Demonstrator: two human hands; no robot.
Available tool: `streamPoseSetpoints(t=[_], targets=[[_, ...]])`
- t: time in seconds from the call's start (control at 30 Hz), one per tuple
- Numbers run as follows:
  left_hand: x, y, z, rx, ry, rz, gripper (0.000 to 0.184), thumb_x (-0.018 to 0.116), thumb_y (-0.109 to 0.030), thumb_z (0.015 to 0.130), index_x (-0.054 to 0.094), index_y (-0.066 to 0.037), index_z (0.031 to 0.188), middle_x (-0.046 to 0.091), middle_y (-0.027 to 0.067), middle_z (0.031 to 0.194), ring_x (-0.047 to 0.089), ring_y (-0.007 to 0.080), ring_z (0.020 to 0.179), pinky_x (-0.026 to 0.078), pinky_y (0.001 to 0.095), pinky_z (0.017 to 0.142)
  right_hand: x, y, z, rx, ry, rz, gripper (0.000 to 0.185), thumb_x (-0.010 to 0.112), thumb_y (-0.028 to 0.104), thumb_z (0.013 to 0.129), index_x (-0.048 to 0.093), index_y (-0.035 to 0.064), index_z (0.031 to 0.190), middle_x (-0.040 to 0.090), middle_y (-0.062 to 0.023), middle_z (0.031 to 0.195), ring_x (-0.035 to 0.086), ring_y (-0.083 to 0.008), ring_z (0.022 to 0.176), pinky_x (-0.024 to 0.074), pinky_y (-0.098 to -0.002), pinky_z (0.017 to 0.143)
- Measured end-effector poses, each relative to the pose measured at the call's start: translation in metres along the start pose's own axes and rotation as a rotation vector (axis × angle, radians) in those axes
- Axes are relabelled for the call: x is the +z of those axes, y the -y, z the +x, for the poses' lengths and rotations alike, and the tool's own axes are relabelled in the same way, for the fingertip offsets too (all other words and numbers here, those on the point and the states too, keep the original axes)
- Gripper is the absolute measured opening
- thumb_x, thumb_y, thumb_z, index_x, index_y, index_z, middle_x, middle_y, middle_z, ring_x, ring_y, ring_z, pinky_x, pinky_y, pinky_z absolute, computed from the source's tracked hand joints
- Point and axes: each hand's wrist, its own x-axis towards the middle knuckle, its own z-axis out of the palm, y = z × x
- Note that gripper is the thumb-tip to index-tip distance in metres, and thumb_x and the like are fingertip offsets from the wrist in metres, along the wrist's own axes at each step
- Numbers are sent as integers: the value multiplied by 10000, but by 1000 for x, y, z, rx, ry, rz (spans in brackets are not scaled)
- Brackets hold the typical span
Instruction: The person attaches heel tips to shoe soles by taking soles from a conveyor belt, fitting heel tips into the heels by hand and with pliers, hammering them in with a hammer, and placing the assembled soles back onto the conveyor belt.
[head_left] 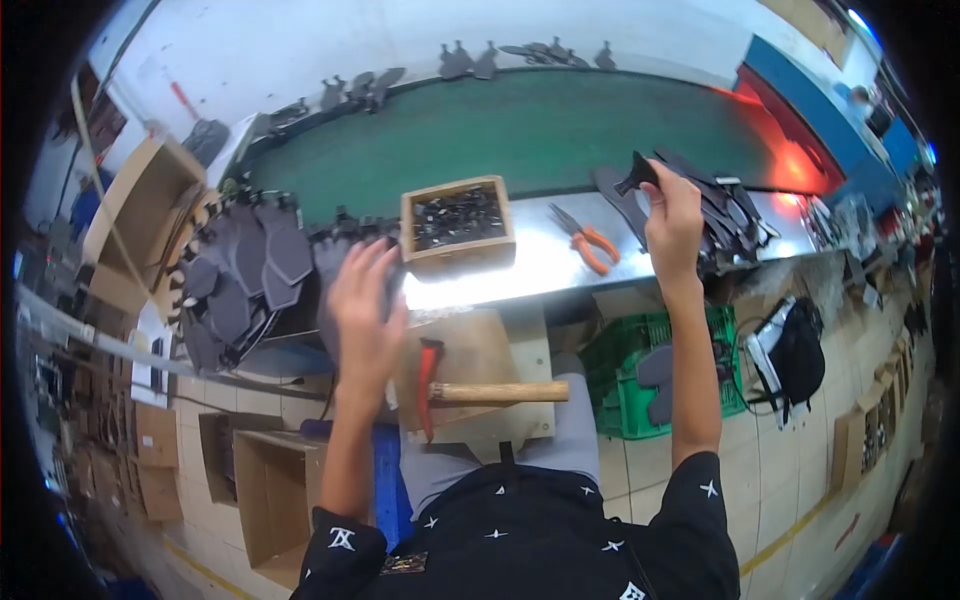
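Note:
My right hand (672,205), raised over the right part of the metal ledge, pinches the narrow end of a dark insole-shaped piece (637,176). Close to it lies a pile of dark pieces (718,215). My left hand (364,290) is blurred, its fingers apart, over dark pieces left of the wooden box (458,258), which holds small black parts. Orange-handled pliers (592,245) rest on the ledge between the box and my right hand. A hammer (500,392) with a red head lies on the board over my lap.
A green belt (480,130) runs behind the ledge towards a blue machine (795,110) glowing red. Dark flat pieces (240,260) are heaped at the left. Below stand a green crate (625,385), cardboard boxes (270,500) and a black bag (795,350).

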Motion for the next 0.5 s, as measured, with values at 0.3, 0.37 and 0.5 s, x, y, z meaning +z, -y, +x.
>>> streamPoseSetpoints(t=[0.3,0.37,0.5], targets=[[-59,-33,-35,-126,170,-861,404,713,67,833,586,41,1215,716,126,963,739,197,826,551,277,794,-10,173,-34,-74,478,908,630,774,227,861,505,17,1391,537,-218,1381,606,-325,1184,529,-418,922],[-92,-43,-56,-548,137,-1372,655,727,25,861,372,32,1411,713,176,1057,752,249,841,556,279,797,-9,176,-99,-112,655,531,806,791,299,827,384,35,1471,461,-262,1412,580,-374,1199,526,-455,919],[-86,-47,-81,-521,62,-1249,893,860,-133,790,256,1,1435,589,190,1238,686,224,981,576,340,855,-40,145,-201,154,1071,200,732,760,162,754,440,102,1410,686,-240,899,696,-390,780,559,-476,674]])
